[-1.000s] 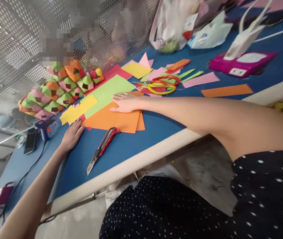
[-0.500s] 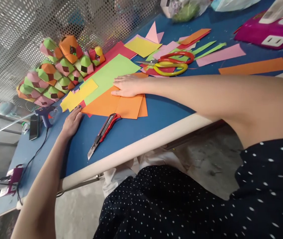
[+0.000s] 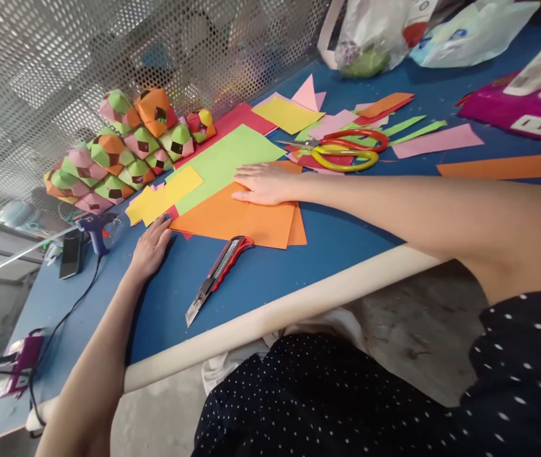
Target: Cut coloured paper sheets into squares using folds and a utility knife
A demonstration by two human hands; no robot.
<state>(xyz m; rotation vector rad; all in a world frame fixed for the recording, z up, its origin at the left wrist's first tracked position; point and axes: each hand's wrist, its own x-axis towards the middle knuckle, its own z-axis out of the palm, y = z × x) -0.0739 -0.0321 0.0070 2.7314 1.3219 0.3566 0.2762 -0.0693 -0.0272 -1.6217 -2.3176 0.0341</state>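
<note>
My right hand (image 3: 265, 184) lies flat, fingers stretched out, on orange paper (image 3: 246, 219) over a light green sheet (image 3: 232, 152). Out to the left, my left hand (image 3: 153, 246) rests on the table with its fingers extended. Its fingertips touch the left corner of the paper stack, beside yellow paper pieces (image 3: 168, 193). In front of the orange paper is a utility knife (image 3: 217, 279) with a red and black handle, its blade out. Scissors (image 3: 346, 150) with one red and one yellow handle lie beyond my right forearm, on paper scraps.
Folded paper modules (image 3: 113, 152) are piled against the perforated metal panel (image 3: 51, 51). Left of them are a glue gun (image 3: 95, 231) with a cord and a phone (image 3: 73, 254). Plastic bags (image 3: 474, 41) and a purple power strip (image 3: 517, 108) occupy the back right. A pale edge (image 3: 270, 317) borders the blue table.
The whole view has shifted, so the table's contents appear lower and farther right. Both hands keep about the same places on the paper. A line across the orange paper no longer shows.
</note>
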